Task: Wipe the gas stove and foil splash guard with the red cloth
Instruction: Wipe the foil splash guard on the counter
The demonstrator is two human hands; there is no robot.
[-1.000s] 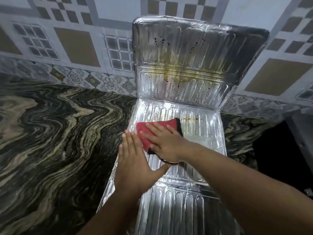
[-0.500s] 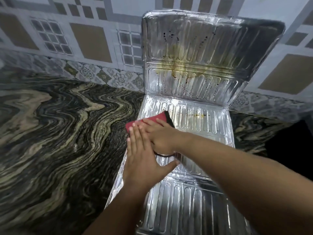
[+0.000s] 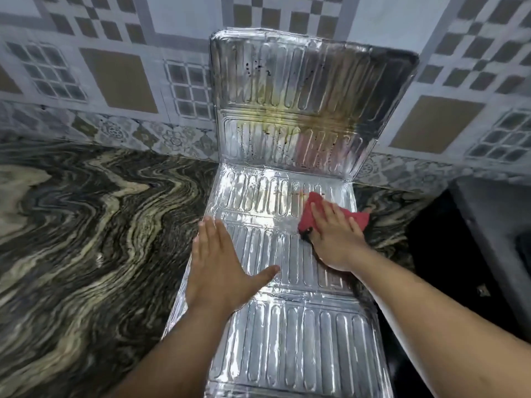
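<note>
The ribbed foil splash guard [image 3: 287, 340] lies unfolded along the counter, its far panel standing against the tiled wall with yellow-brown grease stains and dark specks across it. My right hand [image 3: 334, 237] presses the red cloth [image 3: 309, 214] flat onto the right side of the middle panel, fingers spread over it. My left hand [image 3: 218, 268] lies palm down with fingers apart on the guard's left edge, holding nothing. No gas stove shows clearly.
A dark marble counter [image 3: 86, 239] with wavy cream veins spreads to the left. Patterned wall tiles [image 3: 115, 81] run behind. At the right lies a black area [image 3: 459, 268] beside a grey edge.
My right hand has slid the red cloth from the left side of the middle panel over to its right side. My left hand stays flat on the left edge.
</note>
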